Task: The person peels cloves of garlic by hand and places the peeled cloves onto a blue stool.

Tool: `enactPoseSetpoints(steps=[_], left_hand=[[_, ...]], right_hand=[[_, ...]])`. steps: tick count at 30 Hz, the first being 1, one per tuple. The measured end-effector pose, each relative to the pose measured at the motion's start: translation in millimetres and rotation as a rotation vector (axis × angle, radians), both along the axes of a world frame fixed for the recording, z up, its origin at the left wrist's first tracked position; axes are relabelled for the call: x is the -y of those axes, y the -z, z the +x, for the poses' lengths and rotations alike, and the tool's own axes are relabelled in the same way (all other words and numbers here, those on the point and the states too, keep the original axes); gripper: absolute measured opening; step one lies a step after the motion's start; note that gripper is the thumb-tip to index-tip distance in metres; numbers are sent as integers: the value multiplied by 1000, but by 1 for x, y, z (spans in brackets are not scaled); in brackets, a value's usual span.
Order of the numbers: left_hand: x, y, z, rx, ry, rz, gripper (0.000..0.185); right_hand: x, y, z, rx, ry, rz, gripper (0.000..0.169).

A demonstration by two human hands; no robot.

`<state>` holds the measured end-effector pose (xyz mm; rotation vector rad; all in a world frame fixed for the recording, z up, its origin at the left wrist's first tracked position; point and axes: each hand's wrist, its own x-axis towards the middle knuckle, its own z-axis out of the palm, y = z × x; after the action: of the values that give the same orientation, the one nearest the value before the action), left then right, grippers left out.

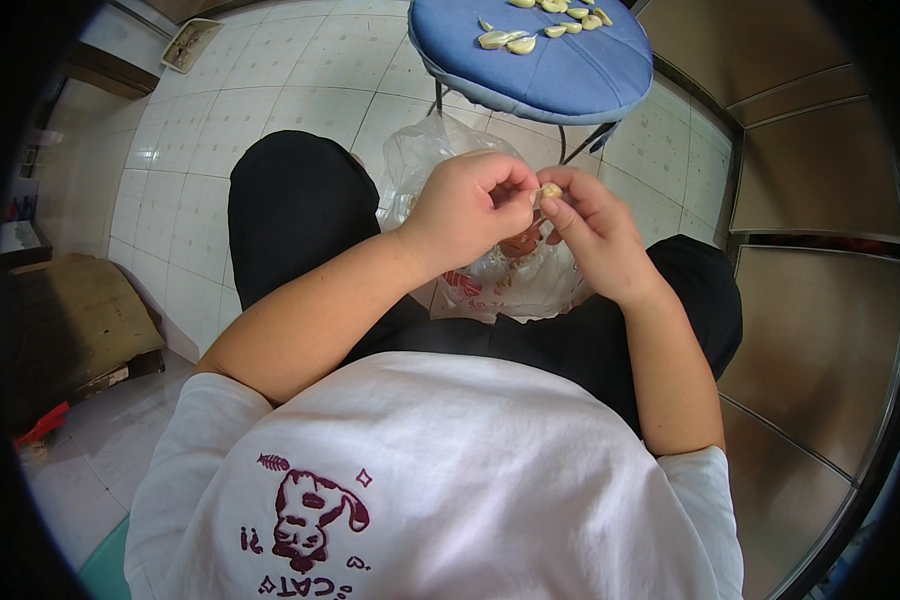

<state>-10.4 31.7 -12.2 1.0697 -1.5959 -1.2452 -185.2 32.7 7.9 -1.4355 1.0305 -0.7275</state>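
Observation:
Over the gap between the knees, my right hand (604, 232) holds a garlic clove (550, 191) between thumb and fingers. My left hand (472, 210) meets it there, thumb and forefinger pinched on what looks like thin skin at the clove's edge. Below both hands a translucent plastic bag (525, 292) with red print lies open, partly hidden by them. Inside it are pale scraps and a reddish-brown thing (521, 244) that I cannot make out. Several peeled garlic cloves (521, 45) rest on the blue padded stool (480, 79) ahead.
Brown cabinet doors (817, 315) run along the right side. On the left stands a flattened cardboard box (97, 315) beside a red strip (43, 427). A shallow tray (191, 45) lies on the white tiled floor (270, 105) at the far left. The stool's thin metal legs (589, 142) stand behind the bag.

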Motion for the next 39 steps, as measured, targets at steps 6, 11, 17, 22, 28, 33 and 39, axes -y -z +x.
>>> enactPoseSetpoints(steps=[6, 11, 17, 22, 28, 33, 39], left_hand=[[-1, 2, 0, -34, -7, 1, 6], [-2, -1, 0, -58, -6, -43, 7], [-2, -2, 3, -55, -28, -77, 7], [1, 2, -1, -53, -69, -53, 8], [-1, -3, 2, 75, -39, -154, 16], [-3, -9, -3, 70, -36, -328, 23], [-2, -5, -3, 86, -58, -416, 25]], right_hand=[[-2, 4, 2, 36, 2, 32, 24], [5, 2, -4, 242, 50, 146, 27], [13, 0, -11, 358, 158, 248, 28], [12, -2, -9, 394, 178, 282, 30], [13, 0, -12, 351, 184, 317, 29], [10, 2, -9, 350, 131, 276, 30], [5, -3, -3, 318, 78, 251, 33]])
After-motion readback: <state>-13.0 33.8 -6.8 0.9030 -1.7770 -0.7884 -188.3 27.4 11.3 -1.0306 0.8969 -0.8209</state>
